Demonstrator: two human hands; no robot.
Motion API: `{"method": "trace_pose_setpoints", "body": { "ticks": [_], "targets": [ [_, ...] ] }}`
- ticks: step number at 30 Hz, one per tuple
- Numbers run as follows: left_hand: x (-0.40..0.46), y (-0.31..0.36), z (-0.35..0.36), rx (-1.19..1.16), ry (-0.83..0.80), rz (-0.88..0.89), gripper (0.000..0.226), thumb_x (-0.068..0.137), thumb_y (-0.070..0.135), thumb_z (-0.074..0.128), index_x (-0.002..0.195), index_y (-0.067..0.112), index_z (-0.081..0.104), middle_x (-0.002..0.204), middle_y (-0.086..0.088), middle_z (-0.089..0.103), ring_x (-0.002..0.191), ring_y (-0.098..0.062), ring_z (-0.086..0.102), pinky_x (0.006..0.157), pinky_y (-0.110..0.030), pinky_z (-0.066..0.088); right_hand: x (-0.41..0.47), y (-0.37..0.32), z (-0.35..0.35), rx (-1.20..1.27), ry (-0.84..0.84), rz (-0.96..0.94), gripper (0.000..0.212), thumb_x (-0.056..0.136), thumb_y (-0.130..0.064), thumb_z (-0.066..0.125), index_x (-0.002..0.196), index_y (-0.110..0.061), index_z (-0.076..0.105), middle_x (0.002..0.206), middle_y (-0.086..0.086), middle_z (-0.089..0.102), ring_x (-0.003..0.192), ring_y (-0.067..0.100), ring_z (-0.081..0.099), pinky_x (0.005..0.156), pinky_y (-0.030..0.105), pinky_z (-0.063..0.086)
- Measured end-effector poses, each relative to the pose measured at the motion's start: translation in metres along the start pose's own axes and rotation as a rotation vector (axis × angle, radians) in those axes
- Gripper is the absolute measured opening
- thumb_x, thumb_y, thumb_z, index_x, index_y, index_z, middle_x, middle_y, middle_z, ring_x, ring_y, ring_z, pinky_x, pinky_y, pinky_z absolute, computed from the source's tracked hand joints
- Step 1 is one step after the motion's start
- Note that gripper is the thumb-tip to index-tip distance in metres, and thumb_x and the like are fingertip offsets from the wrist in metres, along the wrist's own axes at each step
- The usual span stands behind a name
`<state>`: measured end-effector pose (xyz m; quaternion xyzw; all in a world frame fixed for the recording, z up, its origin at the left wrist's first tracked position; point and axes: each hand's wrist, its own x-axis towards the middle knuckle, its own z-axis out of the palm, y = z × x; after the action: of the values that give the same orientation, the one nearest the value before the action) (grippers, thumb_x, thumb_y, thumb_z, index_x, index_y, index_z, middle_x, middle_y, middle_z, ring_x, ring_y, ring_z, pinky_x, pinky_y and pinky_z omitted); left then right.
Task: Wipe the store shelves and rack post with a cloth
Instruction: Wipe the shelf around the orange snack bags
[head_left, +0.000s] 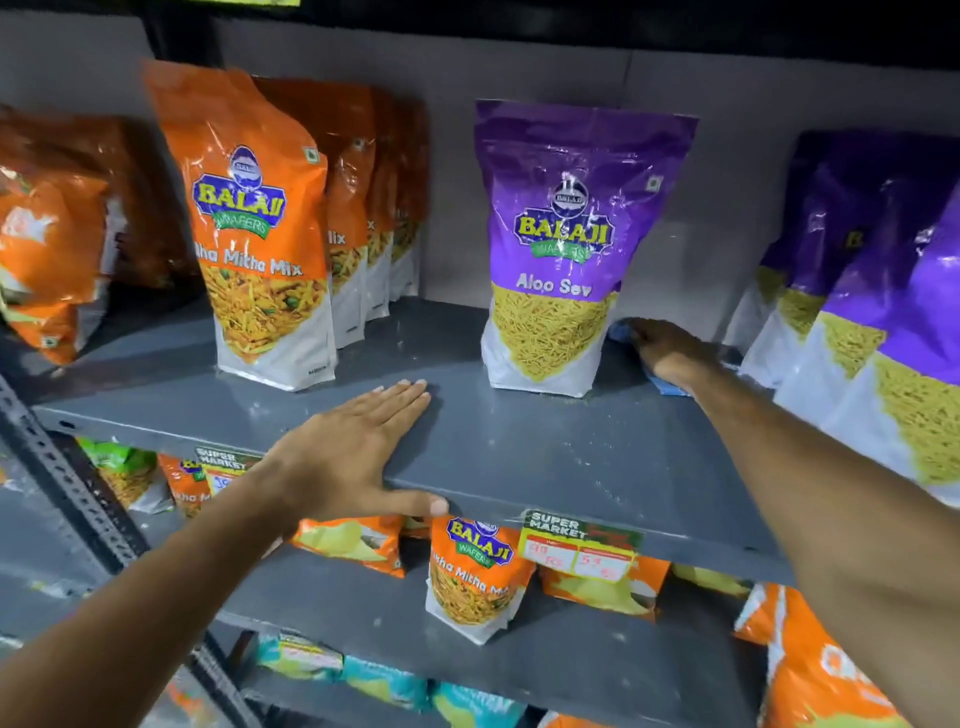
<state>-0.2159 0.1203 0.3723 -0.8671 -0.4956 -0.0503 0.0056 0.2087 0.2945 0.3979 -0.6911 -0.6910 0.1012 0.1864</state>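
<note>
A grey metal shelf (545, 447) runs across the middle of the head view. My left hand (348, 447) lies flat on its front edge, fingers spread, thumb hooked over the lip, holding nothing. My right hand (670, 351) reaches deep along the shelf, just right of a purple Aloo Sev bag (561, 244), and presses a blue cloth (670, 387) onto the shelf surface. Only slivers of the cloth show around the hand. A perforated grey rack post (67, 467) slants down the left side.
Orange Mitha Mix bags (260, 223) stand in a row at the left, more purple bags (883, 291) at the right. A price tag (576, 545) hangs on the shelf lip. Lower shelves (363, 608) hold further snack bags.
</note>
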Motion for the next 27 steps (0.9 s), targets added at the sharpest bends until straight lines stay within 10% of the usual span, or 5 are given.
{"method": "trace_pose_setpoints", "body": {
  "ticks": [14,21,27],
  "targets": [
    [-0.002,0.005,-0.004,-0.003,-0.055,0.006,0.137,0.064,0.109,0.017,0.166,0.020,-0.005,0.174,0.007,-0.009,0.160,-0.008,-0.007,0.132,-0.033,0.003,-0.180,-0.054,0.002,-0.097,0.057,-0.174,0.039,0.106,-0.017,0.043,0.140,-0.031,0.057,0.150,-0.001,0.054,0.134,0.026,0.053,0.105,0.039,0.042],
    [-0.002,0.004,-0.006,0.001,-0.080,0.025,0.134,0.069,0.107,0.021,0.166,0.018,-0.006,0.175,0.001,-0.008,0.161,-0.014,-0.004,0.131,-0.033,0.001,-0.194,-0.083,-0.028,0.253,0.185,-0.230,0.017,0.086,-0.016,0.076,0.101,-0.022,0.077,0.104,-0.007,0.077,0.099,0.009,0.069,0.091,0.031,0.052],
    [-0.002,0.003,-0.005,0.004,-0.080,0.023,0.136,0.067,0.108,0.018,0.166,0.018,-0.006,0.175,0.000,-0.007,0.162,-0.015,-0.002,0.132,-0.036,0.004,-0.167,-0.122,-0.034,0.070,0.206,-0.104,0.017,0.077,-0.017,0.087,0.093,-0.018,0.082,0.089,-0.005,0.075,0.085,0.009,0.065,0.078,0.024,0.049]
  ]
}}
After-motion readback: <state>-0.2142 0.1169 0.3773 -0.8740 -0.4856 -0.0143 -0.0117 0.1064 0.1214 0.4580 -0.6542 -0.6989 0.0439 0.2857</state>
